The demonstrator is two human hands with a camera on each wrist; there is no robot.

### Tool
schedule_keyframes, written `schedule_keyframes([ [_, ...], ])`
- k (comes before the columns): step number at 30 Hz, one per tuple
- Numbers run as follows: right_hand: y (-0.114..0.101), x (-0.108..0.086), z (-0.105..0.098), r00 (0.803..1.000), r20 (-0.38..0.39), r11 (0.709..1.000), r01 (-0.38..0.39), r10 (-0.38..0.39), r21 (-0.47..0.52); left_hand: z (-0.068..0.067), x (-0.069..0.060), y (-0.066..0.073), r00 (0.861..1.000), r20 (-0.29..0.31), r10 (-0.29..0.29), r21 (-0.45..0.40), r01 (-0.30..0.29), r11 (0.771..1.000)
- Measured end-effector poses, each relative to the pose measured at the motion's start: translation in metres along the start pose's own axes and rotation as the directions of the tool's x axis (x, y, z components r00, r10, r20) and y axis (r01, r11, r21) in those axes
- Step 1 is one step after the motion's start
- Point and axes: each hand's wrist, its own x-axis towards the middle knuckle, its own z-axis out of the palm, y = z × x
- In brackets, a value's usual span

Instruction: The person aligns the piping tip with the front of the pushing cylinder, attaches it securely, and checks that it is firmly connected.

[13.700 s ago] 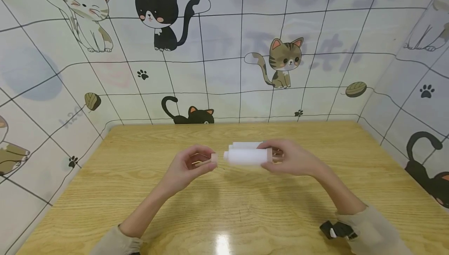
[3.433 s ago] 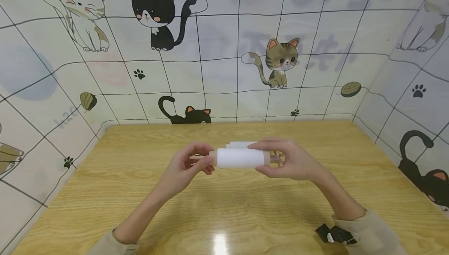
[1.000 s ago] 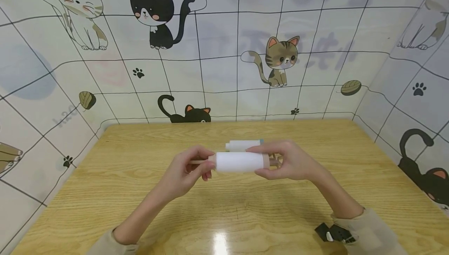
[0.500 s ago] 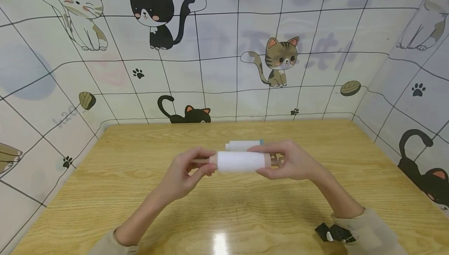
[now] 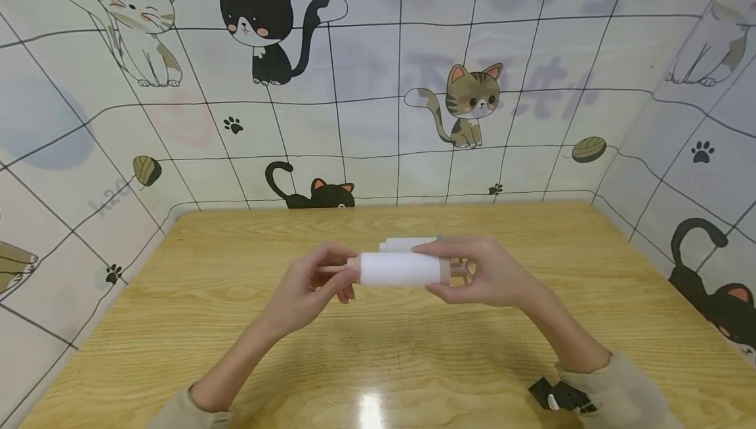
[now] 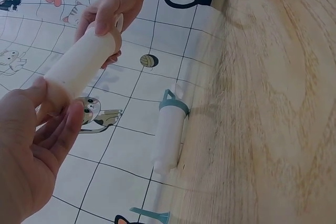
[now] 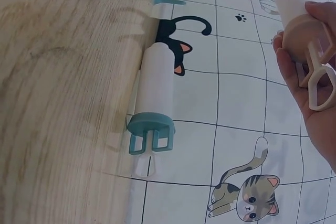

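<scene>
Both hands hold a large plastic syringe (image 5: pixel 399 269) level above the table, its white barrel lying sideways. My left hand (image 5: pixel 307 291) pinches the beige cap (image 5: pixel 354 265) at the barrel's left end; a thin beige stick runs from this cap back between the fingers. The cap sits against the barrel. With thumb and fingers, my right hand (image 5: pixel 496 273) grips the beige collar (image 5: pixel 445 270) at the other end. Finger loops and the plunger's ring handle (image 7: pixel 321 88) show beside the palm in the right wrist view.
Behind the held one, a second white syringe (image 7: pixel 156 77) with a teal looped collar (image 7: pixel 150 125) lies on the wooden table (image 5: pixel 390 363). A teal cap with a thin stick (image 6: pixel 152 214) lies near it. A cat-print sheet (image 5: pixel 378 121) covers the walls behind.
At first the left hand held the beige cap apart from the barrel; later the cap meets the barrel's left end. In the last second hands and syringe shift only slightly.
</scene>
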Motion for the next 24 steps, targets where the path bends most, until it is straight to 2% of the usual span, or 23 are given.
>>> schedule_keyframes([
  [8, 0.0016, 0.0009, 0.0006, 1.0, 0.002, 0.999, 0.028, -0.027, -0.021, 0.0, -0.0001, 0.0011, 1.0, 0.015, 0.023, -0.004, -0.023, 1.0],
  [14, 0.0013, 0.0009, -0.0002, 1.0, 0.018, 1.0, 0.009, -0.009, 0.023, 0.0002, -0.001, 0.0031, 1.0, 0.019, 0.013, -0.005, -0.013, 1.0],
  [22, 0.0056, -0.0017, -0.0012, 0.997, 0.059, 0.991, -0.053, 0.046, 0.119, 0.0031, -0.0002, 0.002, 0.991, 0.023, 0.131, 0.028, -0.132, 0.991],
  [24, 0.0057, -0.0021, -0.002, 0.996, 0.069, 0.989, -0.07, 0.061, 0.132, 0.0035, 0.0, 0.0009, 0.99, 0.021, 0.141, 0.028, -0.141, 0.99],
])
